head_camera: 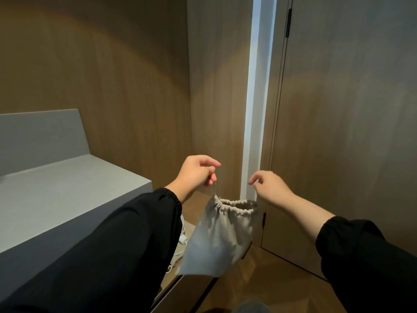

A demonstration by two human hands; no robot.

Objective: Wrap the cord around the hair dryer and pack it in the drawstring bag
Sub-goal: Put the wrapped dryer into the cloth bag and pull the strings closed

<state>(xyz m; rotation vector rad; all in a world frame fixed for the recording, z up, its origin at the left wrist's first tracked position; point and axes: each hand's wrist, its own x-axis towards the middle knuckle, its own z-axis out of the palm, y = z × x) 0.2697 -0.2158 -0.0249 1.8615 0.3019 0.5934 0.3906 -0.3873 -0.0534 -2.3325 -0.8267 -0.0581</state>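
Note:
A pale grey drawstring bag (216,240) hangs in the air between my two hands, its mouth gathered into folds at the top. My left hand (196,171) pinches the drawstring on the bag's left side, fingers curled. My right hand (269,186) pinches the string on the right side. The bag bulges a little; what is inside is hidden. Neither the hair dryer nor its cord shows.
A grey counter (56,199) with a raised back panel stands at the left. Wood-panelled walls (135,86) rise behind, with a white strip (257,109) and a closed door (349,132) at the right. A light shoe (179,251) sits on the wooden floor below the bag.

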